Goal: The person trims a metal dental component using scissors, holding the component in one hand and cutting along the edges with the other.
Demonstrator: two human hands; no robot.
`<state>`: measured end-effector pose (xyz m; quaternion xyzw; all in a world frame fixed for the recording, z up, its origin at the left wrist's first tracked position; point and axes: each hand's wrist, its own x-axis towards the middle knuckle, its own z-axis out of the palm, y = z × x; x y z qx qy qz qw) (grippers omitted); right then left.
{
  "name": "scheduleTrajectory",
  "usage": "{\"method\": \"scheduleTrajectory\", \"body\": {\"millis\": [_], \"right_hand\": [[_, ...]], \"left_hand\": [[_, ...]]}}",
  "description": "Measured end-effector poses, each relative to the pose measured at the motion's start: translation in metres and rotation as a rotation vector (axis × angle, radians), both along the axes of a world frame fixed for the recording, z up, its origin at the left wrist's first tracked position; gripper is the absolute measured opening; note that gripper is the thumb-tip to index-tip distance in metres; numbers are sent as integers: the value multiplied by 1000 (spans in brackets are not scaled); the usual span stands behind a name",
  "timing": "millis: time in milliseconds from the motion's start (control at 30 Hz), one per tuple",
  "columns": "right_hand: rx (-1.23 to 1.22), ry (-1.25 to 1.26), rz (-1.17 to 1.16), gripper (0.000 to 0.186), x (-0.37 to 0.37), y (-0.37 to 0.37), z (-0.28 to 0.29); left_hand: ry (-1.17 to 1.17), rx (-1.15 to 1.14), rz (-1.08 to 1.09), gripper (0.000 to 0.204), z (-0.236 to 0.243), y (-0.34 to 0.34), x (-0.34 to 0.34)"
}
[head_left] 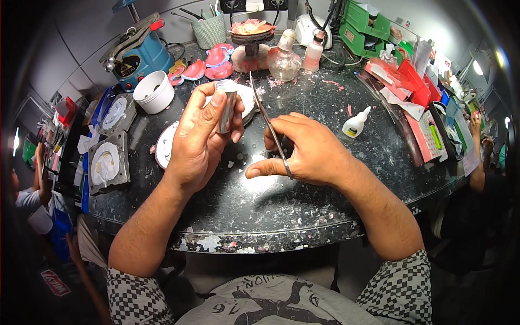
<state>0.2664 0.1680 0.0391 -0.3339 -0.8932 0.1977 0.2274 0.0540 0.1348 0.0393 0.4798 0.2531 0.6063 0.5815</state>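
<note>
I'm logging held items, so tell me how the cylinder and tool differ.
The cylinder is short and thick; the tool is long and slim. The cylinder is in the left hand; the tool is in the right hand. The cylinder appears near vertical in view; the tool slants. Both look metallic and are held above the table.

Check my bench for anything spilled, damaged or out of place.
Yes: pink crumbs and pale flecks litter the black bench, and its front edge has ragged pale patches, residue or wear; I can't tell. To the right, red sheets and papers lie in an untidy heap.
</note>
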Motion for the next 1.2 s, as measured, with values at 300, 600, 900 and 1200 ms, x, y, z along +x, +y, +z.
{"method": "scheduleTrajectory", "body": {"millis": [300,600,900,1200], "right_hand": [[15,-16,-4,86,-1,-1,0],[11,-16,-5,81,0,-1,2],[-17,3,7,79,0,0,0],[-33,15,-13,79,1,0,0]], "left_hand": [[52,-51,38,34,2,3,-11],[238,14,102,26,1,4,-12],[260,5,25,22,6,3,-15],[105,-111,33,29,11,-5,-4]]}}
